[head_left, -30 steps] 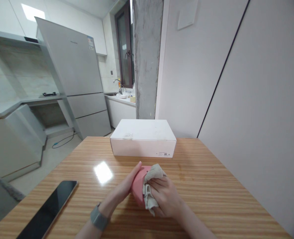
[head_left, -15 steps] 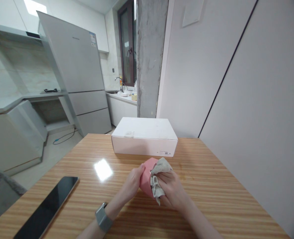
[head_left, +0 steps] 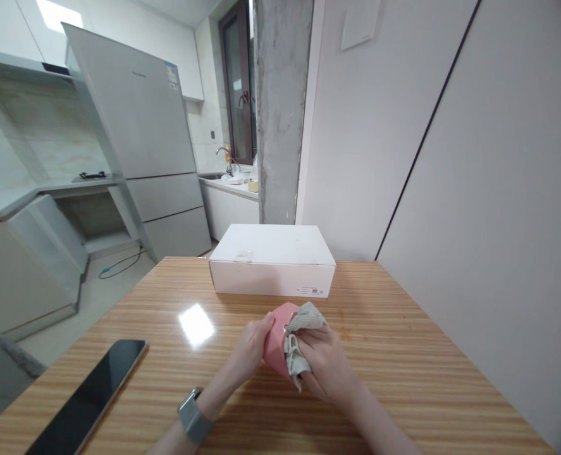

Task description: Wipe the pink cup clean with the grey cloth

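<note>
A small pink object point(head_left: 277, 338) with rounded sides is held just above the wooden table point(head_left: 403, 354), in front of me. My left hand point(head_left: 248, 346) grips its left side with curled fingers; a grey watch sits on that wrist. My right hand point(head_left: 324, 363) presses a crumpled beige cloth point(head_left: 300, 335) against the pink object's right side and top. The cloth hides part of the object.
A closed white box point(head_left: 273, 260) lies on the table just behind my hands. A black phone point(head_left: 89, 395) lies face up at the table's near left edge. A white wall runs along the right side. Beyond the table are a fridge and kitchen counters.
The pink object has tipped up and lifted slightly between my hands, and the cloth has shifted over its upper right side. The camera moved a little.
</note>
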Demonstrator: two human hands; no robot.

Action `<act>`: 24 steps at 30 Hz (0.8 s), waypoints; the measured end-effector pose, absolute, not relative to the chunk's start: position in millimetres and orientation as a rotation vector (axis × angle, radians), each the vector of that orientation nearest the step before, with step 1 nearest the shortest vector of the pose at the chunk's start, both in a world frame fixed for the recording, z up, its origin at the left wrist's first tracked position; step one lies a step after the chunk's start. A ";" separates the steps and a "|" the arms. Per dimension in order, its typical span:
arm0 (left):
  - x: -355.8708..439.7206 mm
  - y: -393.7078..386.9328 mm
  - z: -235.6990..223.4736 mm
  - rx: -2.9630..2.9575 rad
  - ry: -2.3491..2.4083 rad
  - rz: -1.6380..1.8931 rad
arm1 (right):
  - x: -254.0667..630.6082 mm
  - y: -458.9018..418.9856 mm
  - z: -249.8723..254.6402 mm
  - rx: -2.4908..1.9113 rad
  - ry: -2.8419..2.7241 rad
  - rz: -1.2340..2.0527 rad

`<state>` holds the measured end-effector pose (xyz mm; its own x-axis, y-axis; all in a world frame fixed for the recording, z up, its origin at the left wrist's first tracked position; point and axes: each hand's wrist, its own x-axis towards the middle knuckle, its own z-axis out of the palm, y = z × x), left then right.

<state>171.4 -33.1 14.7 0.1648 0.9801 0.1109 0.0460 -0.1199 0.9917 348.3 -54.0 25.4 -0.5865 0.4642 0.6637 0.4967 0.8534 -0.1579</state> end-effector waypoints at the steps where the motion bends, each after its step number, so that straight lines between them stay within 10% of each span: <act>1: 171.2 -33.3 15.9 1.414 1.078 1.136 | 348.3 -54.3 25.1 -0.698 -2.286 -0.058; 24: 165.1 -37.7 37.3 1.075 0.885 0.848 | 334.3 -52.7 11.6 -0.471 -2.258 -0.322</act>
<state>165.1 -37.7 37.3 0.4007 0.8987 -0.1783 -0.1398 0.2523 0.9575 334.3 -52.7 11.6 -0.6183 0.2309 0.7512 0.4315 0.8987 0.0789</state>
